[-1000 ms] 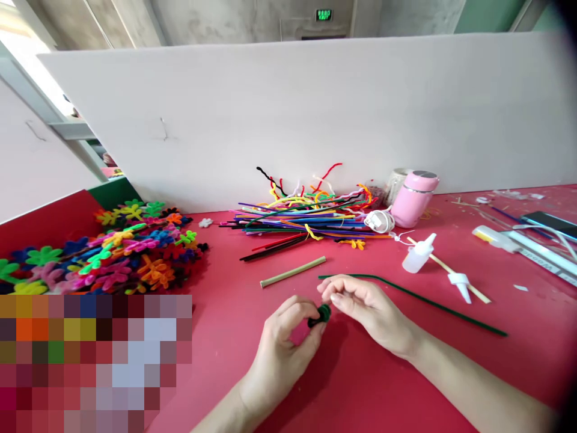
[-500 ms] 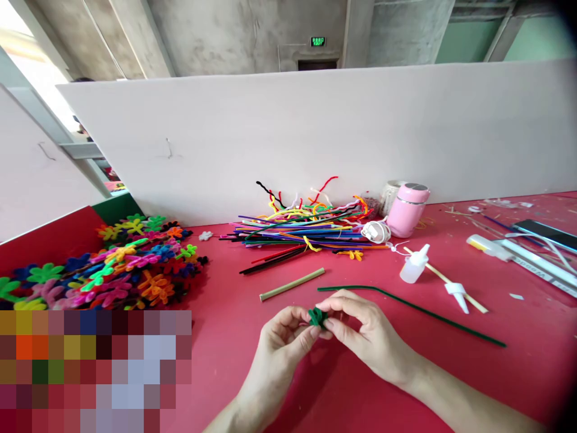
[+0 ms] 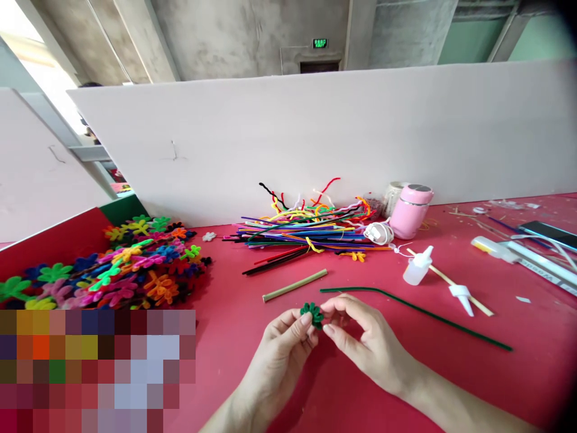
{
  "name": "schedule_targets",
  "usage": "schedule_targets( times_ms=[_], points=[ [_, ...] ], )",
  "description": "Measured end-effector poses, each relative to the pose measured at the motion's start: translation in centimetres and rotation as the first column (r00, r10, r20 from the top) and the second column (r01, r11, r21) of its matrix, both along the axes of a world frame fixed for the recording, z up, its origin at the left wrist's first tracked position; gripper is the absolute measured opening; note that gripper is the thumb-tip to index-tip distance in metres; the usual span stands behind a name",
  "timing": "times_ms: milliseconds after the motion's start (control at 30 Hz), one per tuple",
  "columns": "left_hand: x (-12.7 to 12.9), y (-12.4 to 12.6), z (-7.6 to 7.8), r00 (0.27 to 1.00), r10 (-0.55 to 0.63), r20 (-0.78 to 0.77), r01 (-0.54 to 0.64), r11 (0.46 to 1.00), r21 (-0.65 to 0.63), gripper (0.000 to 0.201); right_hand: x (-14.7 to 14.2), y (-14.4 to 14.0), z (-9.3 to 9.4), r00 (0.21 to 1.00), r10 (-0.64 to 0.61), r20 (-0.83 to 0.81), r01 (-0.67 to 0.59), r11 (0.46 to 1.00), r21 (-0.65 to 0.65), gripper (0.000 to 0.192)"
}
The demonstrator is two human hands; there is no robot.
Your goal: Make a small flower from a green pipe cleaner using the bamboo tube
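Note:
A small dark green pipe-cleaner flower (image 3: 315,313) with looped petals is pinched between the thumb and fingers of my left hand (image 3: 288,340). My right hand (image 3: 367,331) is just to the flower's right, thumb and index finger parted at its edge; whether they touch it is hard to tell. A long green pipe cleaner (image 3: 433,311), bent near its left part, lies on the red table behind my right hand. Beyond my left hand rests a short pale green stick (image 3: 295,285).
Colourful pipe-cleaner flowers (image 3: 135,258) are heaped on the left. Loose pipe cleaners (image 3: 302,231) lie along the white partition (image 3: 270,132). Rightward are a pink flask (image 3: 410,210), a white cable (image 3: 378,233), a glue bottle (image 3: 418,267), and a wooden stick (image 3: 442,275) with a white nozzle cap (image 3: 462,297).
My right fingers have parted from their pinch on the flower. In my left hand the flower has turned, showing its petals more face-on, and shifted slightly left. The view has moved slightly.

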State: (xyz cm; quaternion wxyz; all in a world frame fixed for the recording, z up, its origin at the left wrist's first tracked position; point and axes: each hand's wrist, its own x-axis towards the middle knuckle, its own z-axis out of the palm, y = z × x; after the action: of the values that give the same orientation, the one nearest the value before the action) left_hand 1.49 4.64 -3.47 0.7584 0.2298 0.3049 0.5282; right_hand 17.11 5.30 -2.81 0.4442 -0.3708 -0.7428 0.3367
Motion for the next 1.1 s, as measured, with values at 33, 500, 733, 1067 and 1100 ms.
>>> schedule_targets(
  times_ms=[33, 500, 733, 1067, 1100],
  points=[
    [0.1, -0.1, 0.0, 1.0, -0.02, -0.004, 0.02, 1.0, 0.002, 0.007, -0.1, 0.0, 0.0, 1.0, 0.011, 0.0, -0.011, 1.0, 0.008, 0.01],
    [0.0, -0.9, 0.7, 0.97, -0.218, -0.109, 0.22, 0.975, 0.003, 0.016, 0.7, 0.5, 0.8, 0.986, 0.168, 0.006, -0.167, 0.984, -0.056, 0.012],
    [0.0, -0.5, 0.4, 0.971, -0.088, -0.221, 0.108, 0.991, 0.08, 0.013, 0.8, 0.3, 0.4, 0.995, 0.067, 0.073, -0.067, 0.998, 0.006, 0.009],
    [-0.3, -0.4, 0.5, 0.929, -0.109, -0.355, 0.156, 0.982, 0.107, 0.013, 1.2, 0.7, -0.3, 0.959, 0.036, 0.28, -0.135, 0.929, 0.345, 0.009],
    [-0.4, -0.3, 0.5, 0.92, -0.102, -0.377, 0.157, 0.981, 0.117, 0.013, 1.2, 0.7, -0.3, 0.955, 0.03, 0.294, -0.138, 0.926, 0.351, 0.009]
  ],
)
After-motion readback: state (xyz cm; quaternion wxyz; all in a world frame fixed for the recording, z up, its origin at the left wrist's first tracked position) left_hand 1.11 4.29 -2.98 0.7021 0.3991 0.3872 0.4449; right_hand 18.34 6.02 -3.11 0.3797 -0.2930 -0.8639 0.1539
